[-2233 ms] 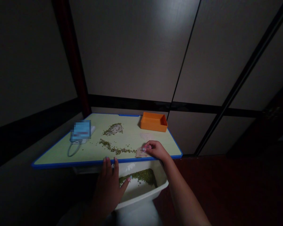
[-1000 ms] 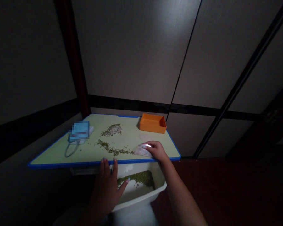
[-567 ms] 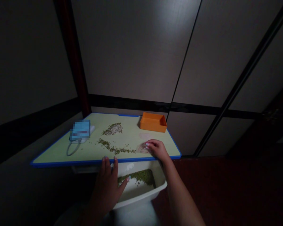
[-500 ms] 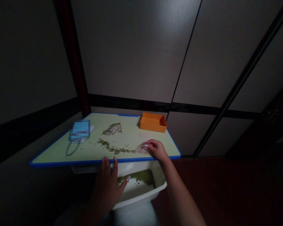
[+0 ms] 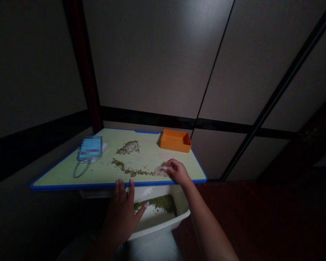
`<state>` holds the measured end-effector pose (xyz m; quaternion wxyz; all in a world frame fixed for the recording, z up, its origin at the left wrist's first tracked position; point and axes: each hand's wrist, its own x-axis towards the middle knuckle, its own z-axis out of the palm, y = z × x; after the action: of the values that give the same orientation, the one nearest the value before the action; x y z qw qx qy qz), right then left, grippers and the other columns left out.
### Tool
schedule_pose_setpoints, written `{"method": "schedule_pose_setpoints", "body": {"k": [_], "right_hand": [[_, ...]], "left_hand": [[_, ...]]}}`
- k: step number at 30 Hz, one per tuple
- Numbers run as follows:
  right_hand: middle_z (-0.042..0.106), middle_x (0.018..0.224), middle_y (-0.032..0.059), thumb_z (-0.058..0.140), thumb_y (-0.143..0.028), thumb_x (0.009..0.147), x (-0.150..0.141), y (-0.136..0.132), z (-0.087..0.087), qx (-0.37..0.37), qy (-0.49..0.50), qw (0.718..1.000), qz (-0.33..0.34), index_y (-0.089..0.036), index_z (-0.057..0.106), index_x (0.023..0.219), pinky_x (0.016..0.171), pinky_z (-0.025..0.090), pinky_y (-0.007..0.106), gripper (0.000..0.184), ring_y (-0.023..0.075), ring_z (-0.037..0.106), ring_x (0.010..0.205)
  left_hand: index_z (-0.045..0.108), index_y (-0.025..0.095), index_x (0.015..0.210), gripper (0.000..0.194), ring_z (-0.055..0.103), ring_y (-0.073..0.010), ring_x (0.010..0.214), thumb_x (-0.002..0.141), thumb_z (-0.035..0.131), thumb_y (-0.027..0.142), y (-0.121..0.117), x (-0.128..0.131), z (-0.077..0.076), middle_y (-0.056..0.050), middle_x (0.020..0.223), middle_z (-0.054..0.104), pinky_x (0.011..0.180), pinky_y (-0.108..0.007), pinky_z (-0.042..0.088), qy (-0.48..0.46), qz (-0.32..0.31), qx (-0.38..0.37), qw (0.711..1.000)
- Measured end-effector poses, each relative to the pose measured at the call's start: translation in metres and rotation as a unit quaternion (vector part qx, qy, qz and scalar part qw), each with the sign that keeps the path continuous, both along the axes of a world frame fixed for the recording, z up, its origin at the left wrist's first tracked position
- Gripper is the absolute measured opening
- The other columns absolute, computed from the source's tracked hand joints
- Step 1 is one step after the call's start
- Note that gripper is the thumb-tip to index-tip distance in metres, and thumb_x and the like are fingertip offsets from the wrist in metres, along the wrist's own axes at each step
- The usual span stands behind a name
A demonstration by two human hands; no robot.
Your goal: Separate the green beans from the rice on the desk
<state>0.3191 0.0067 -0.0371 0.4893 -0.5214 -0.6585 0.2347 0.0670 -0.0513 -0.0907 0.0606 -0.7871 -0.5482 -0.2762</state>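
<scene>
My right hand [image 5: 178, 172] pinches a thin, see-through, plastic-looking piece [image 5: 160, 171] against the pale tabletop [image 5: 97, 175]. Its left edge meets the end of a strewn line of small green beans or grains [image 5: 133, 171]. Farther back lies a pile of pale grains mixed with green ones [image 5: 129, 147]. My left hand [image 5: 123, 206] has its fingers spread, fingertips at the table's blue front edge and thumb over a white tub [image 5: 163, 229]. Inside the tub, below the edge, green beans or grains [image 5: 163, 203] are heaped toward the far side.
An orange open box [image 5: 175, 141] stands at the table's back right. On the left is a device with a blurred screen [image 5: 90, 148] and a grey cable loop [image 5: 80, 170]. Grey panels [image 5: 152, 72] rise behind the table. Dark red floor [image 5: 233, 217] shows at the right.
The view has shifted slightly. My right hand and the see-through piece have moved very little, staying at the right end of the grain line. My left hand keeps its place at the edge.
</scene>
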Motion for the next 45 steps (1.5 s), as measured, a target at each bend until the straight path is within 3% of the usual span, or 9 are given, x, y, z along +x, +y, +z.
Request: {"method": "schedule_pose_setpoints", "body": {"k": [18, 25, 29, 35, 39, 45], "right_hand": [[0.047, 0.058, -0.005, 0.065, -0.029, 0.074, 0.0, -0.007, 0.006, -0.018, -0.003, 0.999, 0.039, -0.018, 0.063, 0.08, 0.051, 0.029, 0.02, 0.012, 0.0098, 0.038, 0.053], [0.054, 0.066, -0.0026, 0.062, -0.029, 0.075, 0.001, -0.006, 0.005, -0.018, -0.024, 0.998, 0.063, -0.018, 0.064, 0.082, 0.057, 0.034, 0.021, 0.013, 0.0104, 0.042, 0.059], [0.049, 0.06, -0.0039, 0.065, -0.031, 0.071, -0.001, -0.008, 0.009, -0.043, 0.033, 0.995, 0.081, -0.018, 0.063, 0.08, 0.051, 0.03, 0.021, 0.016, 0.0096, 0.039, 0.054], [0.042, 0.054, -0.0071, 0.069, -0.034, 0.066, -0.003, -0.007, 0.008, -0.068, 0.096, 0.991, 0.064, -0.019, 0.057, 0.074, 0.046, 0.03, 0.021, 0.021, 0.0085, 0.037, 0.047], [0.048, 0.057, -0.0059, 0.07, -0.034, 0.066, -0.004, -0.006, 0.007, -0.05, 0.053, 0.996, 0.059, -0.019, 0.056, 0.073, 0.047, 0.032, 0.02, 0.022, 0.0091, 0.042, 0.05], [0.051, 0.059, -0.0051, 0.07, -0.035, 0.068, -0.005, -0.006, 0.006, -0.008, -0.021, 1.0, -0.018, -0.019, 0.056, 0.073, 0.052, 0.032, 0.021, 0.022, 0.0103, 0.045, 0.054]], "left_hand": [[0.032, 0.003, 0.137, 0.086, 0.012, -0.0417, 0.141, 0.073, 0.047, 0.059, -0.001, 0.0, 0.004, -0.032, 0.148, 0.022, 0.104, -0.055, 0.034, -0.004, 0.004, -0.005, 1.0], [0.033, -0.001, 0.135, 0.086, 0.007, -0.0404, 0.142, 0.074, 0.045, 0.058, -0.003, 0.002, 0.009, -0.035, 0.147, 0.022, 0.107, -0.055, 0.03, -0.01, 0.002, -0.02, 1.0], [0.035, 0.0, 0.135, 0.085, 0.008, -0.0412, 0.141, 0.074, 0.046, 0.058, -0.004, 0.002, 0.01, -0.034, 0.147, 0.023, 0.107, -0.054, 0.03, -0.012, 0.003, -0.024, 1.0], [0.034, 0.002, 0.135, 0.084, 0.008, -0.0403, 0.142, 0.074, 0.045, 0.057, -0.005, 0.003, 0.012, -0.032, 0.149, 0.021, 0.107, -0.053, 0.03, -0.012, 0.009, -0.03, 0.999], [0.034, 0.002, 0.135, 0.086, 0.009, -0.0411, 0.142, 0.073, 0.047, 0.059, -0.006, 0.004, 0.014, -0.032, 0.148, 0.022, 0.106, -0.052, 0.031, -0.014, 0.009, -0.038, 0.999], [0.031, 0.004, 0.138, 0.085, 0.007, -0.0417, 0.141, 0.073, 0.047, 0.057, -0.007, 0.006, 0.015, -0.031, 0.15, 0.018, 0.106, -0.055, 0.03, -0.018, 0.015, -0.041, 0.999]]}}
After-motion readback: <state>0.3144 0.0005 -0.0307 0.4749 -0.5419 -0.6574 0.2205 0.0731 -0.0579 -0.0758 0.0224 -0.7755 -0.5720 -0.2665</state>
